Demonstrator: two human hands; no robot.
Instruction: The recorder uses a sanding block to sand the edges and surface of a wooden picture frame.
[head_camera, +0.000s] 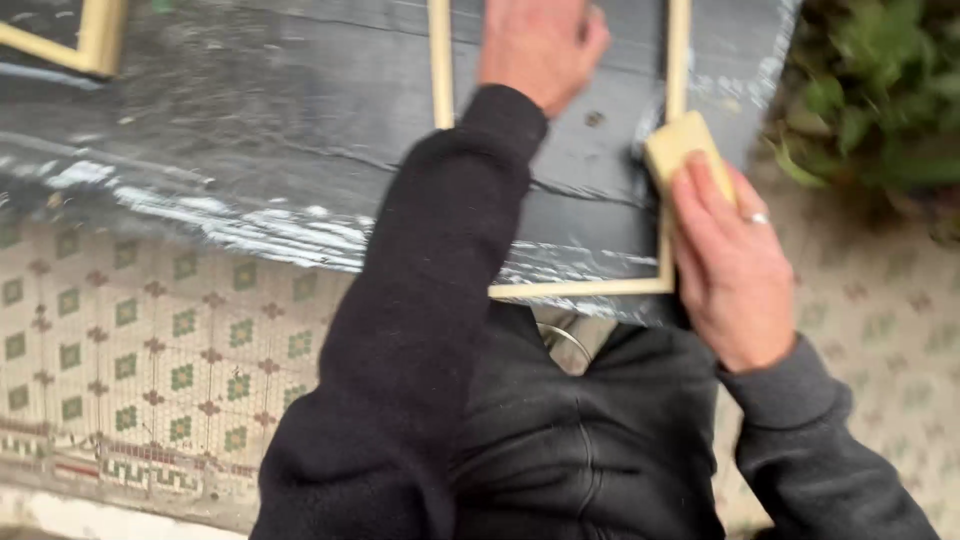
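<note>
On dark boards, right hand (728, 262) presses sanding block (683, 145) against frame (578, 289).

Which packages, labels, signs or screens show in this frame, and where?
None in view. Only a pale wooden frame on the dark painted tabletop, a yellow sanding block under the right hand, and the left hand on the tabletop inside the frame.

Both arms wear dark sweatshirt sleeves with ribbed cuffs, filling the lower centre and lower right of the frame. The right hand (728, 262) carries a silver ring (757, 218) on one finger. Dark trousers show at bottom centre.
</note>
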